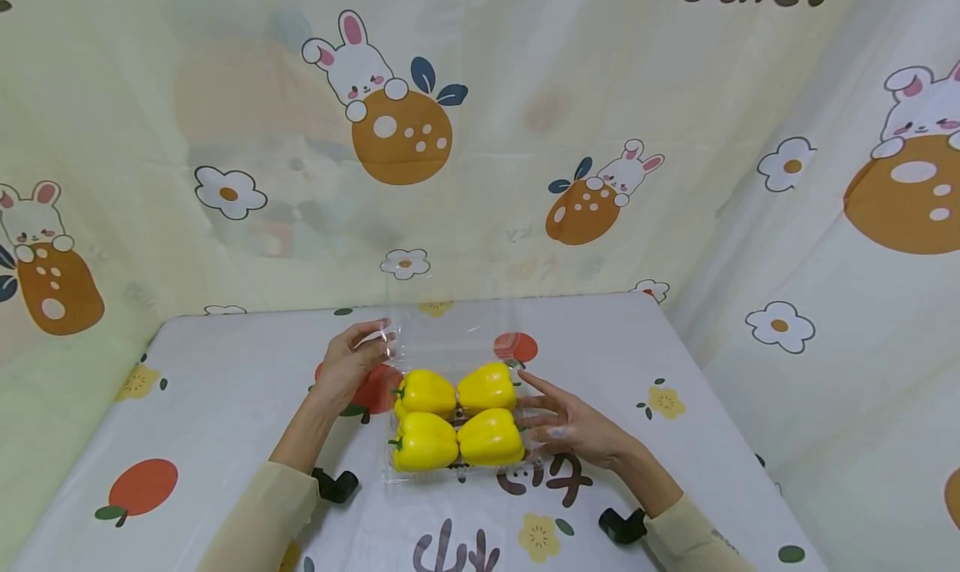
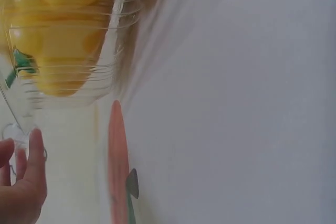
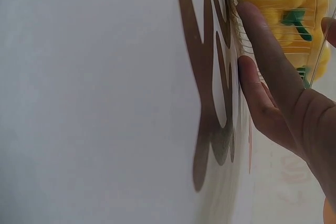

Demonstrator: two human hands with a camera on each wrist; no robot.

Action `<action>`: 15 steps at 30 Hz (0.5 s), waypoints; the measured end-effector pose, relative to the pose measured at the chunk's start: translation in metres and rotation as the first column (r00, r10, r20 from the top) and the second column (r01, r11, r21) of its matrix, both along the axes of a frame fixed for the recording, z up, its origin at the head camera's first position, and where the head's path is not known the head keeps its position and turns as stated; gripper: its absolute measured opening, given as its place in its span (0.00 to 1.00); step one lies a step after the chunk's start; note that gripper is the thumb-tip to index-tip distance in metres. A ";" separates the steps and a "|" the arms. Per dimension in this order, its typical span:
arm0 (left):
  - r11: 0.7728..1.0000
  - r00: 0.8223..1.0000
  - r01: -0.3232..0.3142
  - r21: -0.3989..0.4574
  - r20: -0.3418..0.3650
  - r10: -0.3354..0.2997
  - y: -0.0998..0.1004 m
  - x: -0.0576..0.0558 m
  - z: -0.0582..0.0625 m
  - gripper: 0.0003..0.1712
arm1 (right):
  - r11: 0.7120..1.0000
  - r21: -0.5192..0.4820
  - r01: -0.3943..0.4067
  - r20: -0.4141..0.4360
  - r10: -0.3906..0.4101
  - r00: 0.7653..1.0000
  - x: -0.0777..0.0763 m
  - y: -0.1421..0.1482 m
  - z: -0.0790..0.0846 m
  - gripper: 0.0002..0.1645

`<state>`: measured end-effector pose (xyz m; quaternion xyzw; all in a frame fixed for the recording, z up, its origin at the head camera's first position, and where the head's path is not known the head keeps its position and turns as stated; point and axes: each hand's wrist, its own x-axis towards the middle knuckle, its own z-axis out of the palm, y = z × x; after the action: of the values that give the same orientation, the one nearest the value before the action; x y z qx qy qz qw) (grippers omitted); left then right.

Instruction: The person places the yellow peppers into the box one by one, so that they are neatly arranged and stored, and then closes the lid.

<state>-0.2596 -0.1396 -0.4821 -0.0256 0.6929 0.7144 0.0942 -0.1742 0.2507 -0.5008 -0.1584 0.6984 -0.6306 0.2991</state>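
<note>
A clear plastic clamshell box (image 1: 397, 477) sits on the table with several yellow bell peppers (image 1: 491, 437) inside, laid in two rows. Its transparent lid (image 1: 450, 330) stands raised at the back. My left hand (image 1: 347, 365) pinches the lid's left edge between thumb and fingers; in the left wrist view a clear corner lies between the fingertips (image 2: 35, 137). On the other side, my right hand (image 1: 581, 429) rests extended fingers against the box's right wall. The right wrist view shows those fingers (image 3: 273, 59) along the ribbed side, with the thumb near the rim.
A white cloth printed with fruit, flowers and lettering covers the table (image 1: 240, 405). Patterned curtains (image 1: 495, 205) hang behind and at both sides. Black wrist-worn devices (image 1: 337, 486) stick out near both sleeves.
</note>
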 end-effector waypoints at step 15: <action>0.990 0.993 -0.102 -0.093 -0.068 0.096 0.007 0.014 0.004 0.22 | 1.000 0.001 -0.001 -0.006 0.001 1.000 0.000 0.000 0.000 0.59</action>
<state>-0.2457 -0.1327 -0.4779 -0.0420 0.7269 0.6845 0.0353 -0.1742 0.2512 -0.5007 -0.1604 0.6996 -0.6295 0.2976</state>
